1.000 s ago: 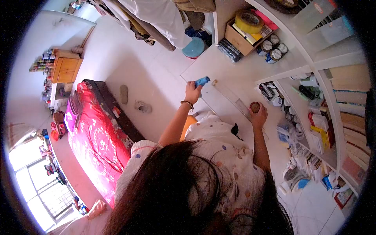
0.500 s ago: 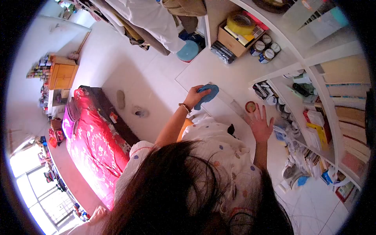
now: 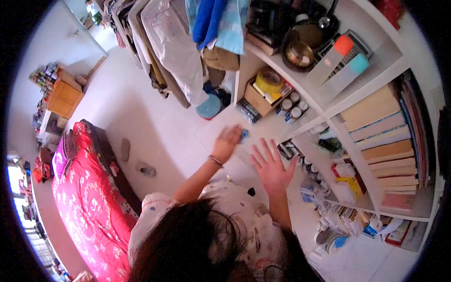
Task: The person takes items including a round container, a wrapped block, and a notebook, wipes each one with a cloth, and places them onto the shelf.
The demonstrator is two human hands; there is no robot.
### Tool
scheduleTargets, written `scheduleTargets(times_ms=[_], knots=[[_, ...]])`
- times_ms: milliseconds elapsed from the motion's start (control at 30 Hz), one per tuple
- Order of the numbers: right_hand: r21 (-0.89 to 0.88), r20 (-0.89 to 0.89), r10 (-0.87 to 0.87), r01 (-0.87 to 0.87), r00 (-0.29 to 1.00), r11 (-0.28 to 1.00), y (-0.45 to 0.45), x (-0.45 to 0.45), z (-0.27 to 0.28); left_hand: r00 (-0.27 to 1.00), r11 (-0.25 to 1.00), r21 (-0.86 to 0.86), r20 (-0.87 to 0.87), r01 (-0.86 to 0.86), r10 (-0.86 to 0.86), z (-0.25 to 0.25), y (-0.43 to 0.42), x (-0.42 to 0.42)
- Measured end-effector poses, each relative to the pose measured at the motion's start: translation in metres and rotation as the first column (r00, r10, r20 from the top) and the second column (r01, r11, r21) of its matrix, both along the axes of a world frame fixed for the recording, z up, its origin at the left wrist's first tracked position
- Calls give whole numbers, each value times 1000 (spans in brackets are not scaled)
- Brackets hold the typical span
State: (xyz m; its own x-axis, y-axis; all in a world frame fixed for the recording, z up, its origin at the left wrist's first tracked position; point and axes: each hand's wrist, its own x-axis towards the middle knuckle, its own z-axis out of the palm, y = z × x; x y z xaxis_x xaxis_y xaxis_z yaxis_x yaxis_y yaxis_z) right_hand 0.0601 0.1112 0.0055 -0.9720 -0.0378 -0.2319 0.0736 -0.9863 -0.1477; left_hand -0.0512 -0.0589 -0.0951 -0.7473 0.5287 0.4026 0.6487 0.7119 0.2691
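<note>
My left hand [image 3: 227, 142], with a bracelet at the wrist, is closed around a blue cloth [image 3: 244, 136]. Only a small part of the cloth shows past the fingers; the rest is hidden by the hand. Close by on the right, my right hand [image 3: 272, 168] is raised with its fingers spread and nothing in it. Both hands are in front of a white shelf unit [image 3: 324, 113]. Beyond them are a cardboard box [image 3: 267, 109] with a roll of yellow tape [image 3: 270, 82] in it, and several lidded jars [image 3: 294, 113].
Clothes [image 3: 164, 51] hang at the upper left of the shelves, above a light-blue round stool [image 3: 209, 106]. Books [image 3: 383, 141] and bags fill the right compartments. A bed with a red cover [image 3: 91, 202] stands at left; slippers [image 3: 145, 169] lie on the floor.
The view has shifted, showing more of the upper shelves. My right hand has moved up and left, nearer my left hand. The blue cloth, spread wider before, is now mostly covered.
</note>
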Motion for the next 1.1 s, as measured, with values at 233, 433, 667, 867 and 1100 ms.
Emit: scheduleTargets(times_ms=[233,433,667,867,1100], knots=[[-162,-100,228,-242,968,957,-17,-18,-11,872,899,-51,-227,435,-434,24,-3,29],[116,-267,-58,91,962,989,0,-26,40,906,975,219,-417,27,69,45,-2,3],[88,-214,127,-111,969,990,-5,-14,18,956,968,-44,-169,-249,238,80,-10,11],[24,13,106,-106,994,994,-18,-10,-11,921,930,-61,-129,362,-367,46,0,22],[54,-67,150,-147,986,988,-14,6,-15,720,648,-345,490,678,-492,105,3,47]])
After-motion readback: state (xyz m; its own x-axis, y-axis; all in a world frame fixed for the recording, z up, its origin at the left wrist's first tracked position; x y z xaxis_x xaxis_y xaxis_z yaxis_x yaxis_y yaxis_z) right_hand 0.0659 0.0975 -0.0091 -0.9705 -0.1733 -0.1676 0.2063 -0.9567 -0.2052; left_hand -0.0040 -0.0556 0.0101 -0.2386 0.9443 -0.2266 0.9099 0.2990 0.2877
